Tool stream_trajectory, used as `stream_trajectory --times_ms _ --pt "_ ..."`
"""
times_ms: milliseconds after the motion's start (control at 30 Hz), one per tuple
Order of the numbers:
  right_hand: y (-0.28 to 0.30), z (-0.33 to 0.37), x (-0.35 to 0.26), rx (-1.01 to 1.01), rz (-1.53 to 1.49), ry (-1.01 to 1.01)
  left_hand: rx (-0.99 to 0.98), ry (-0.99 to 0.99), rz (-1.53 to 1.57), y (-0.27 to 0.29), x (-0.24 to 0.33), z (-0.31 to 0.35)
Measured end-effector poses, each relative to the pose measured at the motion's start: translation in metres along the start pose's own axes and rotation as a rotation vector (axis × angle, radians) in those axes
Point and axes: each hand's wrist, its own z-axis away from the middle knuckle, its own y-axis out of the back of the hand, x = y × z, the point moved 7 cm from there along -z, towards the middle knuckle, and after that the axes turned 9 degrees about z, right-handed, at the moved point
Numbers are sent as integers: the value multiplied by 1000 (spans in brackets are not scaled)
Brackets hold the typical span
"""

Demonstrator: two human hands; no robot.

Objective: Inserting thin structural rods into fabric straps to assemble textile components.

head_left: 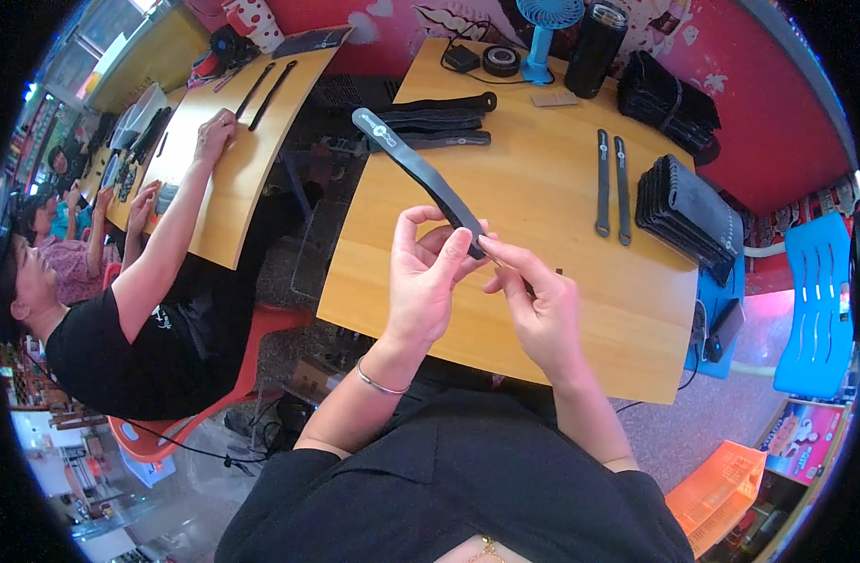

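A long black strap (pixel 420 171) with a rounded end and pale print rises at a slant from my left hand (pixel 423 281). That hand is closed, pinching the strap's lower end between thumb and fingers. At the same end, the fingertips of my right hand (pixel 540 314) press together along the strap's edge; what lies between them is partly hidden. Two similar black straps (pixel 603 183) lie side by side on the wooden table (pixel 533 202), beyond my right hand. A pile of black straps (pixel 439 122) rests at the table's far left.
Stacked black flat pieces (pixel 688 216) and a tied black bundle (pixel 669 103) are on the right. A blue fan (pixel 540 47), black tumbler (pixel 596 52) and tape roll (pixel 501 61) stand behind. A co-worker (pixel 139 310) sits left at another table (pixel 233 202). An orange box (pixel 716 497) is lower right.
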Motion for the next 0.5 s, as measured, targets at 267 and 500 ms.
stream_trajectory --times_ms 267,500 --pt "-6 1 10 84 -38 23 -70 -74 -110 0 -2 -4" --pt "-4 -2 9 150 -65 50 -116 -42 -116 -4 0 -11"
